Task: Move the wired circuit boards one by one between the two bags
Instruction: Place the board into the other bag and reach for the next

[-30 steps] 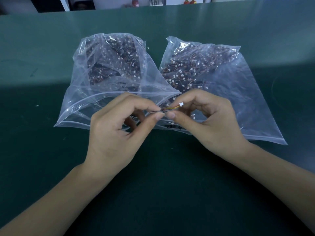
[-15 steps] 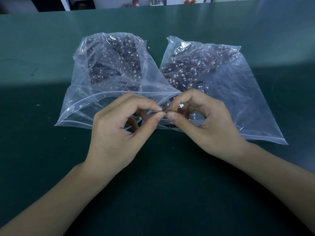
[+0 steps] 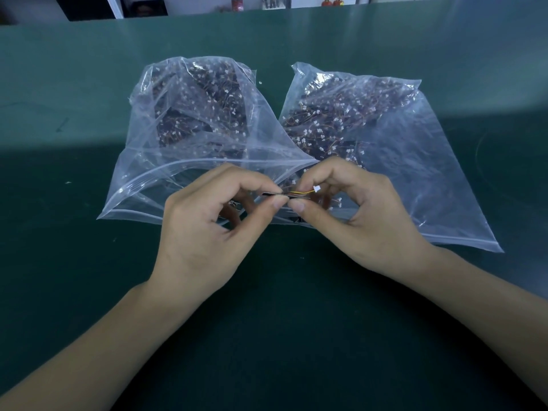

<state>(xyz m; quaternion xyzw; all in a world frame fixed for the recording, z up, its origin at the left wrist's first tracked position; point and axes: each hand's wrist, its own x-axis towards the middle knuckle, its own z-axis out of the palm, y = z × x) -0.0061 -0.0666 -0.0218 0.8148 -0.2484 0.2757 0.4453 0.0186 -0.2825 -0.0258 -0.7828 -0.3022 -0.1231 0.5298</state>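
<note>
Two clear zip bags lie side by side on the green table, both filled with several dark wired circuit boards. The left bag (image 3: 154,161) gapes open toward me; the right bag (image 3: 421,161) lies flatter. Between their near corners, one wired circuit board (image 3: 299,194) with yellow and red wires and a white connector is held edge-on. My left hand (image 3: 204,229) pinches its left end between thumb and forefinger. My right hand (image 3: 364,221) pinches its right end the same way. The board hangs just above the bags' mouths.
The green table (image 3: 281,336) stretches wide on all sides of the bags. Beyond its far edge stand a dark box (image 3: 148,8) and small red items (image 3: 330,1), far from my hands.
Almost nothing has moved. Both hands keep their pinch on the board, shifting only slightly over the bag mouths.
</note>
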